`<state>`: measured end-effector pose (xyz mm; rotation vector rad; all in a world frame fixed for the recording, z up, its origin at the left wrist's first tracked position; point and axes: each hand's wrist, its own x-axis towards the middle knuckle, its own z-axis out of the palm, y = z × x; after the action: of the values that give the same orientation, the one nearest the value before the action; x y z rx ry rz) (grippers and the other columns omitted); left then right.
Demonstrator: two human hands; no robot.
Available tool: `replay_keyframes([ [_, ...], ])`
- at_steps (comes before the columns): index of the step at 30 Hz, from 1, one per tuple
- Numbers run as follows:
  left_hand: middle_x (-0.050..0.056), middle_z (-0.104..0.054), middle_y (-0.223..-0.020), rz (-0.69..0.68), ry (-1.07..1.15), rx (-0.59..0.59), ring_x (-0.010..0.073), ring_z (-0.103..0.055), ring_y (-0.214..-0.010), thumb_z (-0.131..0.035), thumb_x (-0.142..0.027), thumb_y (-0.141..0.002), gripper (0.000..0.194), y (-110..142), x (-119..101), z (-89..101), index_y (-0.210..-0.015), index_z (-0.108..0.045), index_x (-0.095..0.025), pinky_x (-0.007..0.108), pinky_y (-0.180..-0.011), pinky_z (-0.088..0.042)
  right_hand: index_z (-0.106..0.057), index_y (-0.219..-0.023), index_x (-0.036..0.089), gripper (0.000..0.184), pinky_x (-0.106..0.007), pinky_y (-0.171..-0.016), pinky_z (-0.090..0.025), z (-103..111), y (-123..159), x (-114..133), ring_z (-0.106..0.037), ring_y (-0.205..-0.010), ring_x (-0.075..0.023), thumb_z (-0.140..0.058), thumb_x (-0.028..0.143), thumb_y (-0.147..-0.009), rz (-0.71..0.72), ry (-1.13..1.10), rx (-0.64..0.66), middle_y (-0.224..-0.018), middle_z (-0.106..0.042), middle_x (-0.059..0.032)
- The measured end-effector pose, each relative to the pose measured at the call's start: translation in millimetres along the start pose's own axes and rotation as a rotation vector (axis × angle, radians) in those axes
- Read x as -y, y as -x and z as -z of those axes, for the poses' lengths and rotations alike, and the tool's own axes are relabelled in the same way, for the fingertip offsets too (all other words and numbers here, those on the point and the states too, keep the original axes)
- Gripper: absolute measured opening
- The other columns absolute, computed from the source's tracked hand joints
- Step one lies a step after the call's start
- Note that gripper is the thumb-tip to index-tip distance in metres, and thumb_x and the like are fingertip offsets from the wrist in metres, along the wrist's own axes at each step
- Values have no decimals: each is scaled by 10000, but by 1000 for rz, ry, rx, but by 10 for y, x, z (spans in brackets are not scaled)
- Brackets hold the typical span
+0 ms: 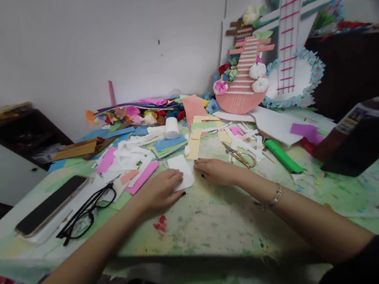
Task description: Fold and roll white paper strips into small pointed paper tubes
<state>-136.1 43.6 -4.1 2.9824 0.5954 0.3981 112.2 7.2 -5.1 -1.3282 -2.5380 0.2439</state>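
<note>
A small stack or sheet of white paper (182, 165) lies on the table in front of me. My left hand (162, 189) rests on its left side, fingers laid over the paper and thumb apart on the tabletop. Just right of the paper is my right hand (216, 172), its fingers stretched out low over the table near the paper's edge, with nothing visible in them. Gold-handled scissors (243, 157) lie beyond my right wrist. Left of my left hand are pink paper strips (143, 177). A pile of blue and green paper squares (169, 145) sits behind the white paper.
Black-framed glasses (88, 214) and a phone (52, 205) lie at left. A white cylinder (171, 128) stands among paper scraps. A green tube-like item (283, 156) and a large dark bottle (364, 129) are at right. Paper instrument models (241, 75) lean against the back wall.
</note>
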Motion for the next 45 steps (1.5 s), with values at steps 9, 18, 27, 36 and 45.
replay_keyframes([
  [9, 131, -687, -1033, -40, -127, -29, 229, -638, -1001, -409, -195, -959, 239, -69, -148, -94, -926, -641, -145, 409, -924, -513, -608, -1204, 116, 385, -393, -1008, -468, -13, 520, 149, -570, -1240, -240, -463, 80, -850, -73, -197, -195, -1339, -591, -180],
  [18, 106, -647, -837, 88, -175, 38, 217, -614, -805, -429, -277, -952, 289, -218, -316, -49, -816, -645, -143, 325, -694, -476, -671, -1096, 158, 286, -335, -849, -516, -87, 532, 134, -685, -973, -206, -508, 128, -862, -188, -309, -313, -1125, -723, -103],
  [27, 63, -696, -776, 264, 99, -19, 176, -626, -717, -479, -254, -876, 254, -274, -261, -27, -767, -695, -177, 266, -663, -440, -681, -1116, 147, 299, -318, -799, -515, -109, 543, 149, -686, -900, -191, -521, 150, -864, -213, -358, -319, -1070, -735, -102],
  [36, -4, -614, -608, 447, 409, -136, 135, -550, -571, -478, -413, -829, 319, -300, 40, 178, -667, -601, -168, 221, -529, -389, -687, -1082, 181, 278, -340, -782, -532, -113, 561, 108, -694, -847, -188, -536, 172, -849, -270, -453, -347, -1016, -748, -80],
  [45, -21, -549, -601, 527, 1173, -265, 126, -546, -504, -577, -375, -766, 205, -723, -279, 440, -791, -515, -181, 225, -457, -433, -340, -1456, 284, 693, -416, -956, -507, 8, 603, 177, -579, -1206, -235, -654, 329, -840, -150, -983, -372, -1339, -589, -109],
])
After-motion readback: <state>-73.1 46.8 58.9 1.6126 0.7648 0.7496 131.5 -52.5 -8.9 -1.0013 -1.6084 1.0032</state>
